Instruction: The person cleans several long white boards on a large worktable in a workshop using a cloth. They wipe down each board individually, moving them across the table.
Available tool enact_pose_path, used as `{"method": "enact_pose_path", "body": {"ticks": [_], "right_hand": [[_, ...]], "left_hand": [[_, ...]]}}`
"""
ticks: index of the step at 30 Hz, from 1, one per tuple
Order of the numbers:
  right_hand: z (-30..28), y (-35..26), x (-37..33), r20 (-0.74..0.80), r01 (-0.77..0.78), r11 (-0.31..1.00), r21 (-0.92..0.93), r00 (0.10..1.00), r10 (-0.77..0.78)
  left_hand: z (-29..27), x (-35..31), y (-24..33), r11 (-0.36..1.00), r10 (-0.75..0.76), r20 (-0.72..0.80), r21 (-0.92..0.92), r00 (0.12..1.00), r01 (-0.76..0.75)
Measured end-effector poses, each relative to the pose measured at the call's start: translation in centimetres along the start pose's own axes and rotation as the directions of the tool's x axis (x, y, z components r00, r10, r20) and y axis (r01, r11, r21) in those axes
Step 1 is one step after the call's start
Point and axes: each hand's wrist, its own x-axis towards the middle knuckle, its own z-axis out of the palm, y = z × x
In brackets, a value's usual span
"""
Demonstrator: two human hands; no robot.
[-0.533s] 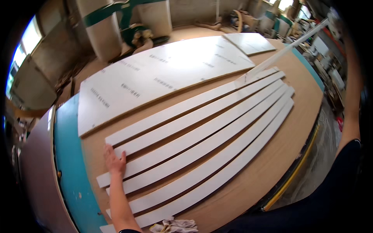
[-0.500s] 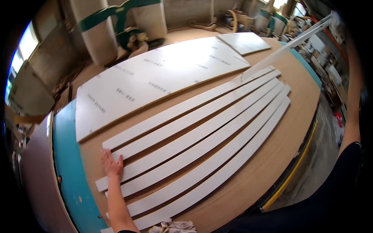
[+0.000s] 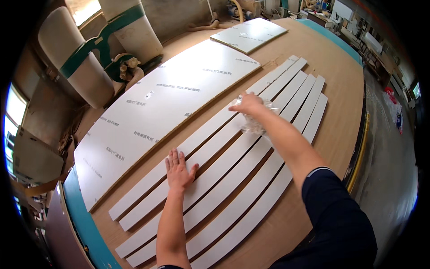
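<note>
White strips point(image 3: 251, 179) under flat left hand point(image 3: 179, 170); right hand point(image 3: 247, 104) clutching clear film point(image 3: 257, 123).

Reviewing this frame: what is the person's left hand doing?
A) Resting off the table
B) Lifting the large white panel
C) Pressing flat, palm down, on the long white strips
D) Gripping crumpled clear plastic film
C: the left hand lies open with its fingers spread on the long white strips, while the right hand holds the crumpled clear plastic film.
</note>
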Motion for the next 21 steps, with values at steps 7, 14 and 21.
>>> {"method": "enact_pose_path", "body": {"ticks": [7,14,21], "right_hand": [[-0.9,2.8,4.7,-0.286,0.047,0.915,0.4,0.955,0.076],[-37.2,16.3,-11.7,-0.93,0.442,0.864,0.243,0.36,0.077],[-33.4,17.6,-36.2,-0.865,0.581,0.751,0.313,0.501,-0.027]], "left_hand": [[-0.2,0.1,1.3,0.999,-0.032,0.082,0.008,0.996,0.032],[-0.5,0.1,1.1,0.997,-0.067,0.106,-0.029,0.992,0.07],[-7.9,-4.0,6.9,0.87,0.114,-0.18,-0.456,0.977,-0.186]]}}
